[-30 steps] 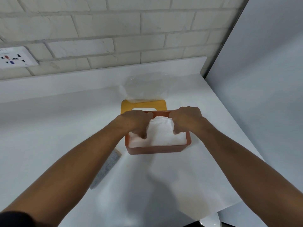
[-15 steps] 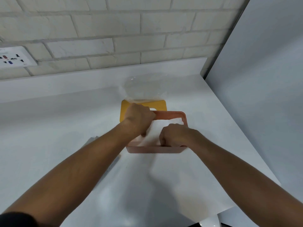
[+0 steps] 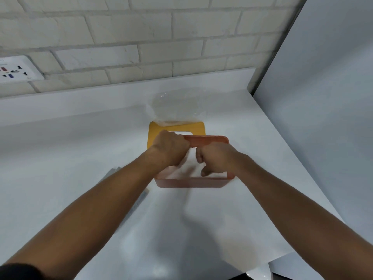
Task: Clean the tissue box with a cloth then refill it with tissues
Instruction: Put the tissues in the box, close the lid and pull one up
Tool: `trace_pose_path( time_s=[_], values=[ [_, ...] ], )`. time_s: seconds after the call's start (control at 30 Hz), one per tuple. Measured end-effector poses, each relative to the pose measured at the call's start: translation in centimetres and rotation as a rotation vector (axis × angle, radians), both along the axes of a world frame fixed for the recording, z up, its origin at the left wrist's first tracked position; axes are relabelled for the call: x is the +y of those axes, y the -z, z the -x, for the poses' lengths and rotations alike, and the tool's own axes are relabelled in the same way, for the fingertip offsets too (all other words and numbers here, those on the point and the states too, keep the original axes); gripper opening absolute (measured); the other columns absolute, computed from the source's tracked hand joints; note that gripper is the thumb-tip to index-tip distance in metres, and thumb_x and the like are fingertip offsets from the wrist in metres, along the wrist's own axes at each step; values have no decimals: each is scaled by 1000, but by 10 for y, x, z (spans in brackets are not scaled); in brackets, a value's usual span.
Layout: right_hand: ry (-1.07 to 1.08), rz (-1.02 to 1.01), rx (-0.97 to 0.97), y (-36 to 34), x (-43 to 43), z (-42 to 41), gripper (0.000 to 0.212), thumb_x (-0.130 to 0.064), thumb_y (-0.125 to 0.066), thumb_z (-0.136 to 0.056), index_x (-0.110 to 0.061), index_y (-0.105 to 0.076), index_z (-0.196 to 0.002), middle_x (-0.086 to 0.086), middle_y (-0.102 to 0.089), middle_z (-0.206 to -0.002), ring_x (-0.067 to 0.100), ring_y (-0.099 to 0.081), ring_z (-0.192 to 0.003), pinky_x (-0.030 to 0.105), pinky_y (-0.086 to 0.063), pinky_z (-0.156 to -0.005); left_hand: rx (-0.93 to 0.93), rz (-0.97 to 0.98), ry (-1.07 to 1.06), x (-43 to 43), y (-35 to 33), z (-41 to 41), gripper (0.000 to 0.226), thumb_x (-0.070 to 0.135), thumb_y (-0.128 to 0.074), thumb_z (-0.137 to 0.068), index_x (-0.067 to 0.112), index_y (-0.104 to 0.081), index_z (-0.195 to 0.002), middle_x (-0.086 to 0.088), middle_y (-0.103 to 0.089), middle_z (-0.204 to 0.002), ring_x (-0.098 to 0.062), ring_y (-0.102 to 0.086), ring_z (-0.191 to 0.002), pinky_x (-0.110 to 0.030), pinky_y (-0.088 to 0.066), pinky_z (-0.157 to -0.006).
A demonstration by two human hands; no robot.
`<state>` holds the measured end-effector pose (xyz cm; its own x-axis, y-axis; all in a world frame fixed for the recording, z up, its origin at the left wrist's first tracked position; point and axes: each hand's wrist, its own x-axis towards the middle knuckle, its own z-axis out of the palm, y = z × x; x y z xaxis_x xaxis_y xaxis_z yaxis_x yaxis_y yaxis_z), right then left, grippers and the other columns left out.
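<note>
An open orange tissue box [image 3: 191, 182] stands on the white counter with white tissues [image 3: 181, 171] inside it. My left hand [image 3: 169, 148] is curled over the box's back left corner, fingers down inside on the tissues. My right hand [image 3: 216, 160] is inside the box at its middle right, fingers bent and pressing down on the tissues. Behind the box lies its yellow lid [image 3: 155, 132] with a slot, flat on the counter. A grey cloth [image 3: 139, 199] lies left of the box, mostly hidden under my left forearm.
A clear plastic wrapper [image 3: 175, 108] lies behind the lid near the white brick wall. A wall socket [image 3: 16, 71] sits at the far left. A grey panel [image 3: 323, 118] bounds the counter on the right. The counter's front edge [image 3: 282, 257] runs at lower right.
My right hand moved from the box's back right toward its front and middle, pushing the tissues lower into the box. My left hand stayed at the back left corner.
</note>
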<state>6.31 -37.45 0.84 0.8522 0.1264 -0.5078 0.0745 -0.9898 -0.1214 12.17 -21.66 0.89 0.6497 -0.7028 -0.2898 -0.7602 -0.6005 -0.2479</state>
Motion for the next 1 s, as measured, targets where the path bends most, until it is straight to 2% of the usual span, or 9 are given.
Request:
trace_pose_path(
  time_s=[0.1,0.23,0.33,0.53,0.6,0.7,0.77,0.87,1.0],
  values=[
    [42,-5,-134,-7,-10,-2,33,-37,-78,-80,-29,-63,-108,-10,-60,-99,18,-60,-95,27,-41,-65,104,159,47,7,-1,1,49,57,-72,-88,34,-57,-128,13,-66,-122,-18,-65,-114,-29,-37,-72],
    [-53,125,-189,2,-10,3,51,-44,-78,-78,-33,-59,-125,-7,-65,-113,22,-60,-105,29,-39,-70,150,167,77,24,17,3,65,73,-69,-78,39,-60,-132,13,-67,-121,-17,-63,-117,-35,-54,-84],
    [-155,177,-271,9,-5,10,55,-52,-78,-74,-29,-62,-121,-7,-64,-115,22,-61,-104,29,-41,-67,158,194,77,30,26,6,57,68,-69,-81,39,-67,-130,11,-66,-121,-17,-61,-118,-38,-55,-88],
    [-157,131,-267,10,-5,16,54,-56,-70,-79,-34,-59,-126,-9,-63,-118,20,-61,-105,30,-42,-65,159,301,81,31,17,8,25,45,-63,-93,38,-74,-113,12,-74,-112,-14,-68,-102,-29,-50,-73],
    [-160,122,-257,10,-5,18,47,-49,-66,-83,-35,-59,-127,-11,-63,-119,19,-61,-107,29,-40,-66,136,304,79,32,17,9,19,38,-58,-92,34,-74,-103,9,-75,-103,-17,-68,-93,-30,-49,-69],
    [-88,94,-278,5,-8,18,23,-33,-58,-86,-35,-66,-107,-10,-67,-104,20,-62,-99,30,-45,-66,157,361,9,33,10,10,5,32,-55,-91,30,-58,-87,8,-63,-81,-21,-63,-82,-30,-32,-62],
    [4,63,-314,-1,-12,16,19,-30,-53,-89,-35,-66,-101,-8,-67,-97,22,-62,-94,31,-44,-66,147,409,-55,34,2,5,5,32,-53,-93,29,-51,-89,10,-57,-78,-21,-57,-80,-31,-30,-62],
    [134,58,-446,-11,-16,12,23,-39,-47,-96,-37,-66,-109,-2,-68,-99,24,-62,-89,29,-38,-68,96,467,-114,40,-11,-6,10,34,-54,-97,29,-60,-103,6,-65,-89,-24,-62,-87,-31,-34,-65],
    [309,14,-465,-18,-23,5,22,-51,-60,-90,-32,-68,-99,-3,-68,-92,21,-59,-84,28,-39,-68,97,529,-182,42,-19,-17,16,38,-60,-100,34,-70,-111,8,-74,-104,-25,-65,-99,-31,-39,-71]
  ],
)
